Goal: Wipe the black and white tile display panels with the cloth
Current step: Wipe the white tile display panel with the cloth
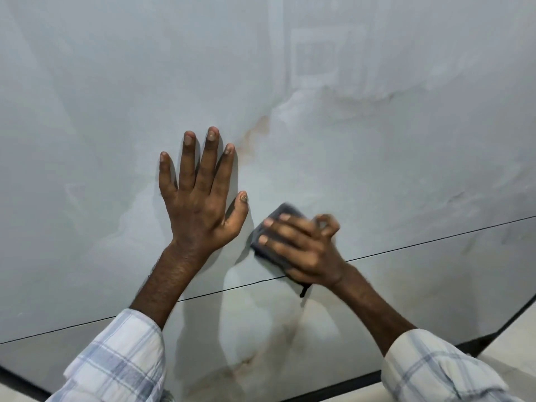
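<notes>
Cloth (287, 211), dark and bunched, lies pressed against the pale marbled tile panel (377, 140), just above the thin dark seam (226, 290) that divides it from the lower panel (377, 300). The right hand (304, 250) grips it, fingers bent across its top and thumb curled in, with a loose tail of fabric poking out beneath the heel of the palm. That hand is blurred, which suggests a wiping stroke is under way. Just beside it, the left hand (200, 207) lies flat on the same panel, fingers spread and straight, holding nothing, apparently as a brace. A black frame (333, 387) edges the lower panel, and checked sleeves (116, 358) cover both forearms. A faint brownish streak (255, 132) runs above the left fingertips; whether it is dirt or part of the marble pattern cannot be told. The likeliest trouble, as I judge it, is the bare left palm leaving prints on the glossy face, so that patch would need wiping too. The loose tail could also snag in the seam, and heavy leaning might shift the panel in its frame.
</notes>
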Demonstrator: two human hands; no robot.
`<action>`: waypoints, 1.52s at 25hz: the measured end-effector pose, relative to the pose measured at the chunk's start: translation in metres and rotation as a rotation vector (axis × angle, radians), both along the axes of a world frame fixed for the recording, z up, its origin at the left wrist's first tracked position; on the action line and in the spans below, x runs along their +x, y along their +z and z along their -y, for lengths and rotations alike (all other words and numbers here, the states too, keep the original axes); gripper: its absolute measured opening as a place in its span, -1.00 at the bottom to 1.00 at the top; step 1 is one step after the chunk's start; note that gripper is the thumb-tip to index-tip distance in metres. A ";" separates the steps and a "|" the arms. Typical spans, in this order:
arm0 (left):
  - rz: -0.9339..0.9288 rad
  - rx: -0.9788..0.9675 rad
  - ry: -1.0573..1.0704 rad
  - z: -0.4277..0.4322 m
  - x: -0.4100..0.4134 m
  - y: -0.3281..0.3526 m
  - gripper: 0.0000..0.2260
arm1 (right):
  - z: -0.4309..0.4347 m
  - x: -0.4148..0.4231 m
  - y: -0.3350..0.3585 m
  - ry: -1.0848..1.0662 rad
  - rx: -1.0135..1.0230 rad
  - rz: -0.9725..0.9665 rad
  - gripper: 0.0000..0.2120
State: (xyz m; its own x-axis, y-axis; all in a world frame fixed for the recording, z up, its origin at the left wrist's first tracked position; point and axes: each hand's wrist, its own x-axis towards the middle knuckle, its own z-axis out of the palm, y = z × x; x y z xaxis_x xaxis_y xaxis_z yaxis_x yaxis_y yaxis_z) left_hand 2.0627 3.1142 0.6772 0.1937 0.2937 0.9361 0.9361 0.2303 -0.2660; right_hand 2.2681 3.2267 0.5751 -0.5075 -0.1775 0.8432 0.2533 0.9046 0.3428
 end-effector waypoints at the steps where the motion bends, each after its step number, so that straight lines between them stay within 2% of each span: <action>1: -0.001 0.005 -0.003 0.000 0.000 0.000 -0.38 | -0.009 0.012 0.018 -0.036 -0.092 -0.157 -0.60; 4: 0.003 0.028 -0.011 -0.001 0.000 0.000 -0.39 | -0.036 0.044 0.066 -0.264 -0.453 -0.762 -0.49; 6: 0.004 0.033 -0.021 -0.001 0.001 -0.001 -0.39 | -0.036 0.045 0.072 -0.324 -0.616 -0.924 -0.42; 8: 0.004 0.039 -0.019 -0.001 0.001 -0.001 -0.39 | -0.026 0.031 0.059 -0.445 -0.613 -0.883 -0.40; 9: 0.009 0.041 -0.020 -0.002 0.001 -0.001 -0.39 | -0.016 0.019 0.044 -0.485 -0.569 -0.801 -0.40; 13: 0.011 0.027 -0.040 0.000 0.001 -0.001 -0.39 | 0.039 -0.033 -0.045 -0.381 -0.246 -0.158 -0.37; 15: -0.001 0.018 -0.058 0.001 -0.001 -0.002 -0.39 | 0.036 -0.025 -0.060 -0.339 -0.139 -0.118 -0.35; 16: -0.009 0.020 -0.067 0.002 -0.002 -0.002 -0.39 | 0.026 -0.015 -0.060 -0.314 -0.165 -0.162 -0.35; 18: -0.017 0.030 -0.080 0.002 -0.003 -0.003 -0.40 | 0.002 0.010 -0.062 -0.343 -0.324 -0.304 -0.37; 19: -0.017 0.032 -0.082 0.001 -0.003 -0.002 -0.41 | -0.006 0.021 -0.068 -0.409 -0.471 -0.425 -0.35; 21: -0.011 0.038 -0.079 0.001 -0.003 -0.003 -0.41 | -0.011 0.030 -0.088 -0.475 -0.923 -0.843 -0.27; 23: -0.007 0.045 -0.082 0.001 -0.002 -0.003 -0.41 | -0.006 0.017 -0.092 -0.379 -1.323 -1.298 -0.20; 24: -0.004 0.047 -0.088 0.001 -0.002 -0.004 -0.41 | -0.003 0.008 -0.085 -0.341 -1.387 -1.407 -0.19; 25: -0.002 0.050 -0.095 0.001 -0.001 -0.004 -0.41 | 0.000 -0.001 -0.074 -0.341 -1.389 -1.421 -0.21; 27: -0.001 0.045 -0.102 0.001 -0.001 -0.003 -0.42 | 0.009 -0.018 -0.049 -0.374 -1.262 -1.289 -0.28; 28: 0.000 0.042 -0.099 0.002 -0.001 -0.003 -0.42 | 0.017 -0.025 -0.040 -0.388 -1.129 -1.163 -0.31; 29: 0.004 0.041 -0.095 0.001 -0.001 -0.002 -0.42 | 0.028 -0.031 -0.032 -0.383 -0.938 -0.970 -0.35; 32: 0.006 0.035 -0.108 0.003 -0.001 -0.004 -0.40 | 0.045 -0.035 -0.021 -0.229 -0.229 -0.211 -0.55; 33: -0.001 0.033 -0.110 0.003 -0.001 -0.005 -0.40 | 0.041 -0.032 -0.017 -0.199 -0.079 -0.061 -0.57; 35: -0.007 0.030 -0.106 0.004 -0.002 -0.003 -0.40 | 0.026 -0.022 -0.007 -0.186 0.007 0.037 -0.56; 38: -0.014 0.016 -0.094 0.004 -0.001 -0.001 -0.41 | 0.000 0.008 -0.001 -0.216 -0.041 -0.112 -0.51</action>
